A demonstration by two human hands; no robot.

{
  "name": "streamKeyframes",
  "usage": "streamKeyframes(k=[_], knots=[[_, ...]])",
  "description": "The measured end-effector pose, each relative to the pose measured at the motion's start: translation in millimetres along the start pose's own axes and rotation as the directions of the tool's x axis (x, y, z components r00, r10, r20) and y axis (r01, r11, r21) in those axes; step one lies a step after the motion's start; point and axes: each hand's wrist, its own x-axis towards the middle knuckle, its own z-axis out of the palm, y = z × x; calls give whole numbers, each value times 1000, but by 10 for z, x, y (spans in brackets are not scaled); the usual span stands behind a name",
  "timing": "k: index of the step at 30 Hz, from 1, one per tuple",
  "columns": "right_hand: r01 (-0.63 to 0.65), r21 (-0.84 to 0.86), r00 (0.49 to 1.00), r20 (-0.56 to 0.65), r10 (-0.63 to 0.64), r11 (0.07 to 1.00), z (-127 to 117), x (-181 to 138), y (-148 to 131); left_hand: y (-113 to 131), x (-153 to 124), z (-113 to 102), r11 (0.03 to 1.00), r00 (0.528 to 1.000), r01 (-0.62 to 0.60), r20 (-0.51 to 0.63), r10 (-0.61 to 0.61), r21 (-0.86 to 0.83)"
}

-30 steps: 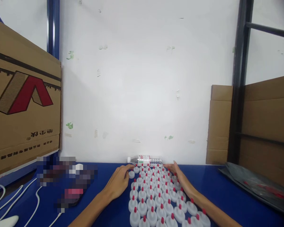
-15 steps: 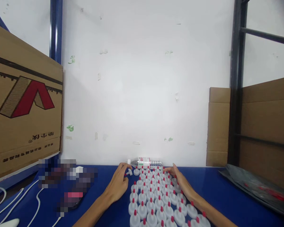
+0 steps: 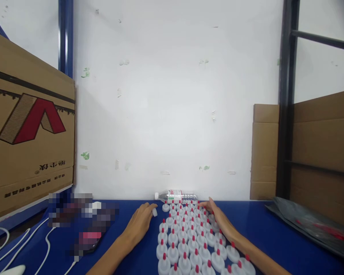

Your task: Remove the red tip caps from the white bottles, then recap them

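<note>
Many small white squeeze bottles (image 3: 172,237) with red pointed caps stand upright in close rows on the blue table. At the far left of the group, my left hand (image 3: 141,220) has its fingers curled round one tipped small white bottle (image 3: 154,212); only its pale base end shows, and its cap is hidden by the fingers. My right hand (image 3: 216,217) lies along the right edge of the group. Its fingers are apart and touch the outer bottles, gripping none. A clear water bottle (image 3: 186,197) with a white cap lies on its side behind the rows.
A large printed carton (image 3: 31,152) stands at left, near a phone (image 3: 94,235) and white cables (image 3: 47,244) on the blue table (image 3: 132,263). On the right lie a grey plastic bag (image 3: 306,225) and cardboard sheets (image 3: 265,152). A white wall (image 3: 166,95) closes the back.
The tipped bottle by my left hand has turned, and its red cap no longer shows. The left fingers have closed in on it. My right hand has stayed in place.
</note>
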Motion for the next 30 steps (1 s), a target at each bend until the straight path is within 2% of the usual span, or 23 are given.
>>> streamKeyframes(k=[13,17,22,25,30], knots=[[2,-7,1000,15,-2,1000,-5,28,40,-78,74,-2,994,994,-100,-46,101,33],[2,-11,1000,7,-2,1000,-6,21,42,24,49,-40,992,992,-123,-34,125,39],[-4,-7,1000,15,4,1000,-11,28,29,251,7,-148,994,994,-81,-70,86,73],[-5,-2,1000,20,5,1000,-9,26,21,316,-23,-166,989,994,-109,-17,111,95],[-3,-1,1000,20,3,1000,-4,5,13,260,-42,-91,984,990,-120,85,109,135]])
